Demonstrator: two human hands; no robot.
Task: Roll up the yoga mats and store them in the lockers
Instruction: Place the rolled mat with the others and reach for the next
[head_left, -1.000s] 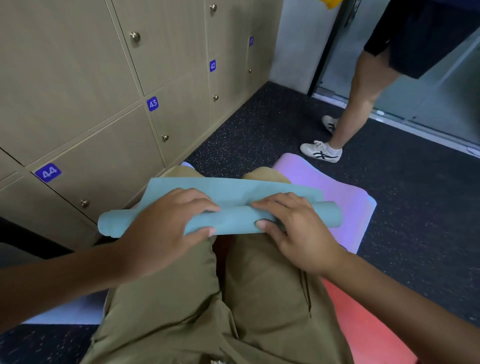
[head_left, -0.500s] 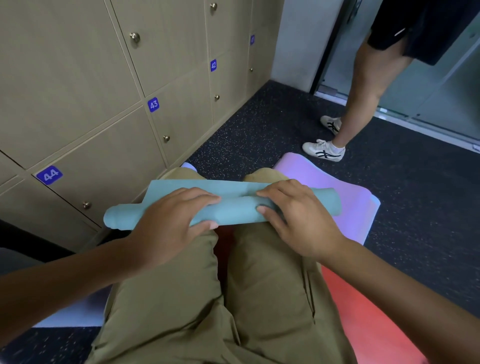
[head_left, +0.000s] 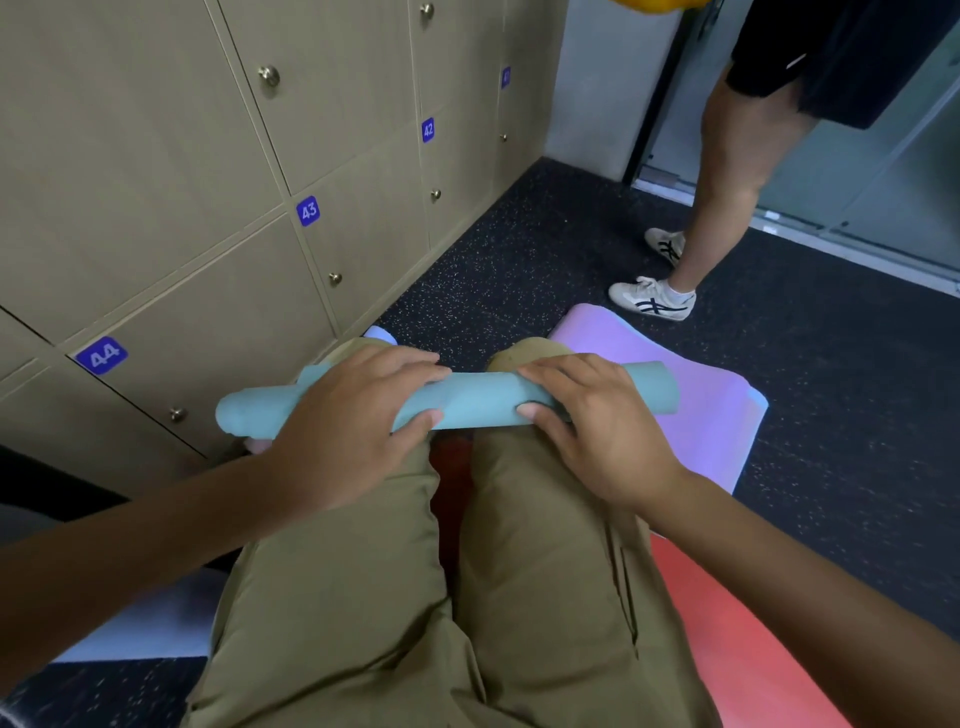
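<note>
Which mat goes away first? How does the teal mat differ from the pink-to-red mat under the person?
The teal mat is rolled into a tube; the pink-to-red mat lies flat and unrolled. The teal mat rests across the person's knees, gripped by the left hand and the right hand; the pink-to-red mat lies on the floor, untouched by either hand. The teal mat is one colour; the other fades from lilac to red.

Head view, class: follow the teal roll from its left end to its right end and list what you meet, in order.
Bare left end of the teal roll → left hand → bare middle stretch → right hand → bare right end over the pink mat.
</note>
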